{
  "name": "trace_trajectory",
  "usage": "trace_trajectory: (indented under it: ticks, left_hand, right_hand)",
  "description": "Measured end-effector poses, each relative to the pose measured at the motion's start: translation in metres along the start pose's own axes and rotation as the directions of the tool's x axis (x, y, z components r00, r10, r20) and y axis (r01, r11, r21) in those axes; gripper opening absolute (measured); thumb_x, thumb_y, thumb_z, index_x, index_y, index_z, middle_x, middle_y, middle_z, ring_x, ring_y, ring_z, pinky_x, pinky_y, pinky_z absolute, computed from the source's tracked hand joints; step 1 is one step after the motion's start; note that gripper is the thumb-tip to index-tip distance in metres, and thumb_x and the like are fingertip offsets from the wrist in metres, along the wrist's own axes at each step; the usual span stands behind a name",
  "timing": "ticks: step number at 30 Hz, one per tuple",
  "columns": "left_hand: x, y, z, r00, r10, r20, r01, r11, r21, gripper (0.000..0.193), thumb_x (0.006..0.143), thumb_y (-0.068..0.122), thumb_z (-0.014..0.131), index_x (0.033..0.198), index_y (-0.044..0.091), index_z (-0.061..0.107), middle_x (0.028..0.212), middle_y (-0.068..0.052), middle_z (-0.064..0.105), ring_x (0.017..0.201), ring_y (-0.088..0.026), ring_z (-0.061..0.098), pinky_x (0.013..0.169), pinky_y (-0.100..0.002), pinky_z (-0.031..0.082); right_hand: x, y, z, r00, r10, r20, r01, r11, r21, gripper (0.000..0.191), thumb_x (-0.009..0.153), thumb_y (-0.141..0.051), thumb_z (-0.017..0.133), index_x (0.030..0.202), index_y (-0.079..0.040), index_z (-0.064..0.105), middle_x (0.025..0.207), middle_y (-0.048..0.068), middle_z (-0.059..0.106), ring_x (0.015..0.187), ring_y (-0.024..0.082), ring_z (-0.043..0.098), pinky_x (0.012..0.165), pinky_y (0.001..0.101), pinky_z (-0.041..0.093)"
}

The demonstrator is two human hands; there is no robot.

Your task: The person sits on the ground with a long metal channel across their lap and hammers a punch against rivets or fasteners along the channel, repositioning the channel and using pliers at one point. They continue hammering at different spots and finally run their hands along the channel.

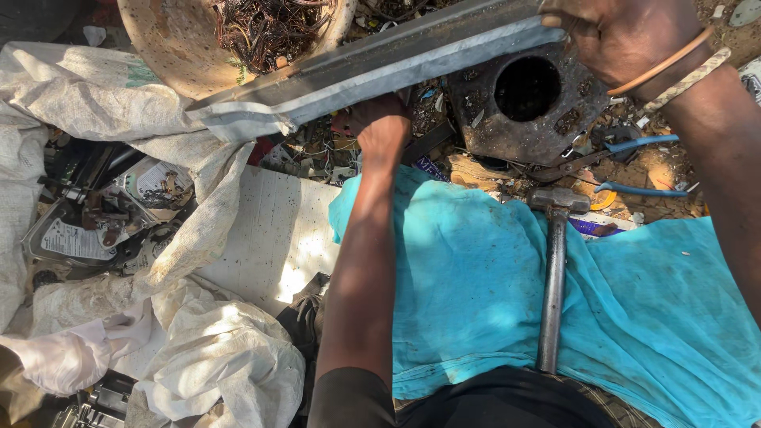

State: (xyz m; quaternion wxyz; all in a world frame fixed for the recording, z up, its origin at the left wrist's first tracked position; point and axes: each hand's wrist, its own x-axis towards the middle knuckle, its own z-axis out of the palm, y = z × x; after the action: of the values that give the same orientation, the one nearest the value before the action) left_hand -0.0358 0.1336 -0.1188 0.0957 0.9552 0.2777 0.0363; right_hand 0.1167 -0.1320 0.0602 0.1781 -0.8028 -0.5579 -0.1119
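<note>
The person's right hand [626, 40], with thin bands at the wrist, is clamped over the upper end of a long grey metal channel bar [372, 67]. The left hand [380, 127] reaches under the bar's middle, fingers curled up beneath it; how firmly it grips is hidden by the bar. The hands are well apart along the bar, which is held off the ground and slants from upper right down to its flattened lower-left end.

Beneath the bar lies scrap litter. A dark square metal plate with a round hole [527, 103] sits under the right hand. Just beside it are blue-handled pliers [634, 166]. A steel hammer with a long metal shaft [553, 269] lies head-up on a turquoise cloth [468, 277] spread over the person's lap.

At upper left, a pale round basin [170, 47] holds tangled brown wire [265, 28]. White woven sacks [95, 103] fill the left side, one open on dismantled silver disk-drive casings [87, 226].
</note>
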Motion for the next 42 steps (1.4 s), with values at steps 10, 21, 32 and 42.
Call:
trace_trajectory:
  ticks: [10,21,32,42]
  left_hand:
    - [0.051,-0.054,0.037,0.986,-0.021,-0.166,0.002,0.994,-0.109,0.058,0.089,0.055,0.064,0.134,0.019,0.066,0.136,-0.016,0.065,0.125,-0.039,0.06,0.102,-0.059,0.044]
    - [-0.012,-0.067,-0.002,0.99,0.133,0.051,-0.121,0.974,-0.193,0.035,0.086,0.036,0.073,0.103,0.006,0.071,0.094,-0.022,0.072,0.086,-0.046,0.069,0.074,-0.054,0.055]
    - [-0.082,-0.007,-0.111,0.849,0.528,-0.013,-0.499,0.795,-0.346,0.029,0.088,0.01,0.065,0.115,0.004,0.071,0.096,-0.016,0.073,0.091,-0.037,0.067,0.074,-0.051,0.05]
    - [-0.077,0.013,-0.181,0.814,0.514,0.27,0.211,0.171,-0.962,0.044,0.102,0.019,0.064,0.142,0.007,0.05,0.111,-0.007,0.068,0.101,-0.021,0.06,0.092,-0.038,0.049]
  right_hand:
    - [0.015,-0.009,-0.004,0.995,0.004,-0.104,0.0,0.999,0.036,0.006,0.094,-0.003,0.08,0.095,0.0,0.075,0.094,0.013,0.073,0.09,0.029,0.071,0.079,0.0387,0.058]
    - [0.003,-0.012,0.005,0.993,0.069,-0.094,-0.063,0.996,0.059,0.006,0.097,-0.002,0.079,0.101,-0.003,0.075,0.104,0.01,0.074,0.096,0.029,0.071,0.088,0.0402,0.055]
    - [-0.027,-0.067,0.042,0.97,0.239,-0.04,-0.234,0.968,0.09,0.014,0.089,-0.01,0.079,0.103,-0.007,0.078,0.109,0.009,0.074,0.102,0.03,0.069,0.092,0.0434,0.055]
    - [-0.066,-0.097,0.072,0.95,0.313,-0.011,-0.307,0.937,0.168,0.018,0.088,-0.007,0.076,0.105,-0.004,0.075,0.117,0.01,0.072,0.113,0.03,0.068,0.096,0.0427,0.056]
